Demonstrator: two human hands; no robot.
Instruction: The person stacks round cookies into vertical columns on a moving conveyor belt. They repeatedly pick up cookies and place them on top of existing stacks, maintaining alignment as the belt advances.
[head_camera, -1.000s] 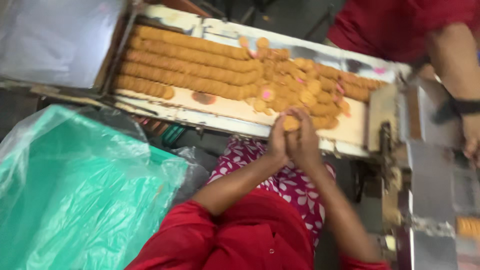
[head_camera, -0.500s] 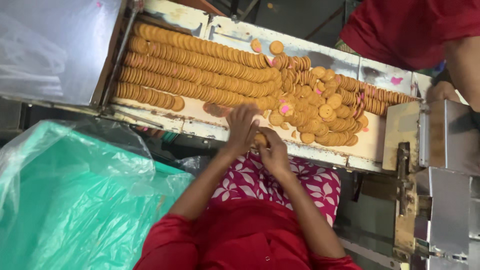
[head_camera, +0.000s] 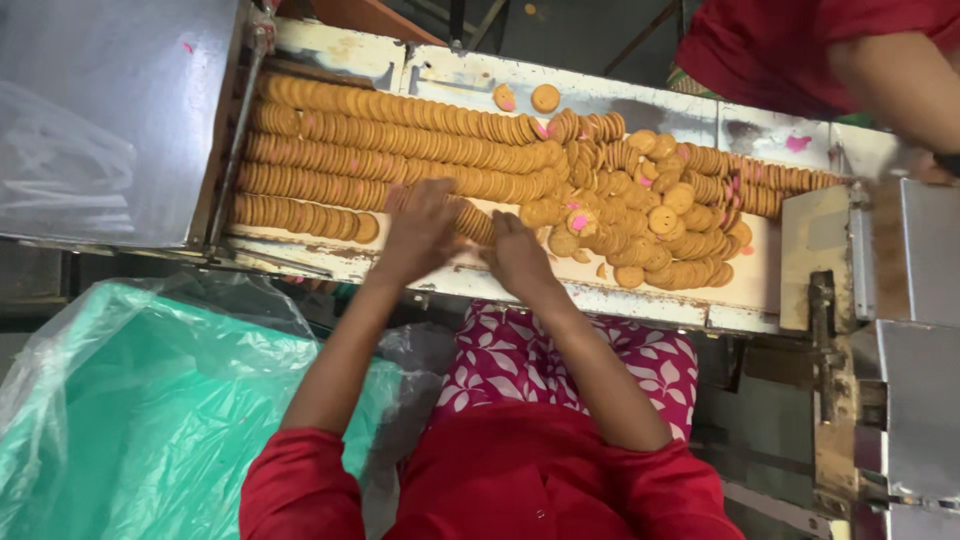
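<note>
Round tan sandwich biscuits lie on edge in several neat rows (head_camera: 400, 135) across the left of a white conveyor tray (head_camera: 600, 300). To the right they break into a loose pile (head_camera: 650, 220), some showing pink cream. My left hand (head_camera: 425, 225) and my right hand (head_camera: 518, 255) are at the near row, close together. A short stack of biscuits (head_camera: 478, 222) is pressed between them. My left fingers spread over the row; my right fingers curl over the stack's end.
A green plastic bag (head_camera: 120, 420) gapes open at lower left, under a steel chute (head_camera: 110, 110). Metal machine housing (head_camera: 920, 330) stands at the right. Another person's arm in a red sleeve (head_camera: 890, 70) reaches in at upper right.
My hands have moved left along the tray, from the loose pile to the end of the neat rows. They have come apart, and now hold a short stack between them.
</note>
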